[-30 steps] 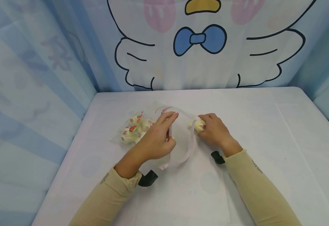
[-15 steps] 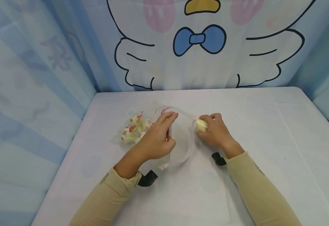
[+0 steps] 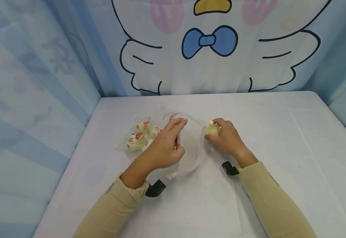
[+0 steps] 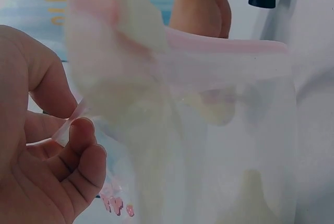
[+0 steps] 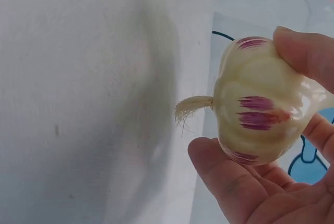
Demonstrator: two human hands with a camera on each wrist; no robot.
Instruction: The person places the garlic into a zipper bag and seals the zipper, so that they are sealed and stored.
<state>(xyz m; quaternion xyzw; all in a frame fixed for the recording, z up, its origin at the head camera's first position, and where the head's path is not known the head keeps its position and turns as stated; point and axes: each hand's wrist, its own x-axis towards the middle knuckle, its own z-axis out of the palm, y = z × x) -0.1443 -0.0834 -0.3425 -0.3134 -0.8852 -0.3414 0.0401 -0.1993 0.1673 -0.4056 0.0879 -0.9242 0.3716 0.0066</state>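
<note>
My left hand (image 3: pixel 165 145) pinches the edge of a clear plastic zip bag (image 4: pixel 235 67) with a pink rim, and the bag's mouth gapes toward the right. Inside the bag, at its far left end, lie several garlic bulbs (image 3: pixel 134 144), partly hidden behind the left hand. Just right of the mouth, my right hand (image 3: pixel 227 137) holds another garlic bulb (image 5: pixel 266 104) between thumb and fingers. This bulb is cream with purple streaks and has a tuft of dry roots, plainly seen in the right wrist view. Its stem points up in the head view.
Everything lies on a white-covered table (image 3: pixel 280 132). A blue patterned curtain (image 3: pixel 42 99) hangs on the left, and a cartoon-printed cloth (image 3: pixel 208 72) stands behind the table's back edge. Small black wrist devices (image 3: pixel 156 189) stick out beneath both sleeves.
The bulb in my right hand has turned: purple streaks showed in the head view before, and now its stem end stands up. My left hand and the bag have stayed put.
</note>
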